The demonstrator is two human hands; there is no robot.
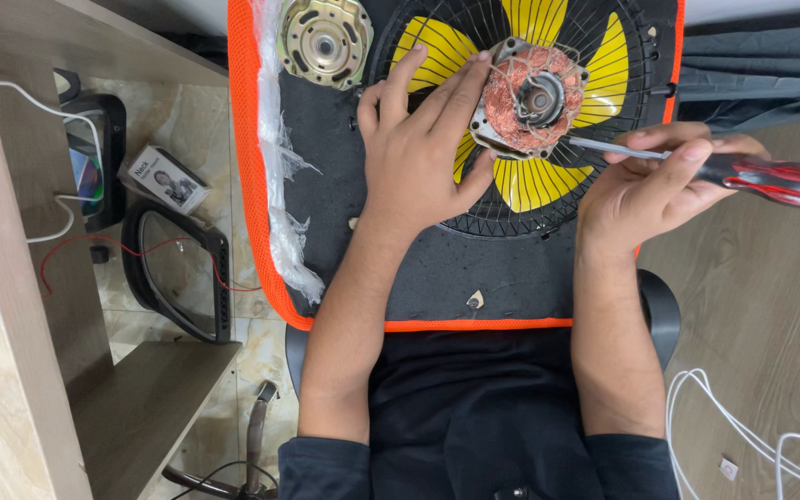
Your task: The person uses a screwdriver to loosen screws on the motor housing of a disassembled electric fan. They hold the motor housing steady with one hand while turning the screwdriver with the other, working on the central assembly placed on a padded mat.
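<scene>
A fan motor stator (531, 95) with copper windings sits on a round black wire fan guard (522, 206) over yellow blades (535, 181). My left hand (418, 139) lies flat on the guard, fingertips pressing the motor's left side. My right hand (664, 181) grips a screwdriver (770, 178) with a red and black handle; its metal shaft points left and touches the motor's lower right edge. Everything rests on a black cushion with orange edging (344, 199).
A round metal motor cover (325, 40) lies at the cushion's top left beside crumpled clear plastic (275, 157). On the tiled floor at left are a small box (168, 179), a black frame (178, 268) and a red wire. White cables (743, 431) lie at lower right.
</scene>
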